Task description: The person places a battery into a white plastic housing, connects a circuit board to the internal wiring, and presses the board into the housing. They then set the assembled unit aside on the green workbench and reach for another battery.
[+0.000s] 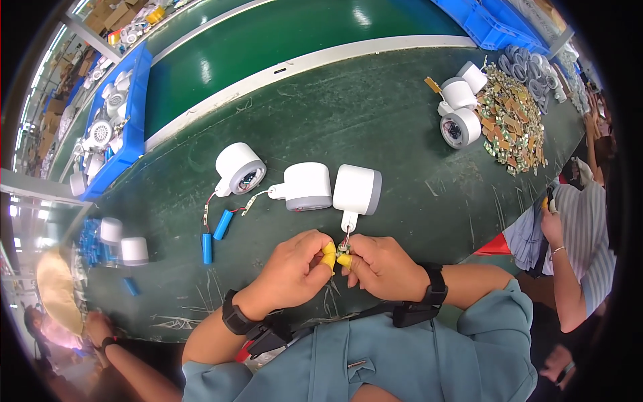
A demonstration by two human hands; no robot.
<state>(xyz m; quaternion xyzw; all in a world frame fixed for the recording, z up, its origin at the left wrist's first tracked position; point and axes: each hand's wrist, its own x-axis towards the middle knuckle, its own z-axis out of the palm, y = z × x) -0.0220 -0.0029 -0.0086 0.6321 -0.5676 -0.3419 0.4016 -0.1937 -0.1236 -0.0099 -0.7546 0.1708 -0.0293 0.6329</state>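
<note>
At the lower centre of the frame, a small circuit board [344, 248] sits at the fingertips, joined by thin wires to the white lamp housing [353, 187] just above it. The right hand [392, 269] has its grip pinched on this board. The left hand [295, 269] has thumb and finger pressed together just beside it; what lies between them is hidden. Two more white housings [307, 181] lie left of centre on the dark green table [402, 120], near two blue batteries [207, 248]. Toward the upper right is a pile of small boards [512, 120].
</note>
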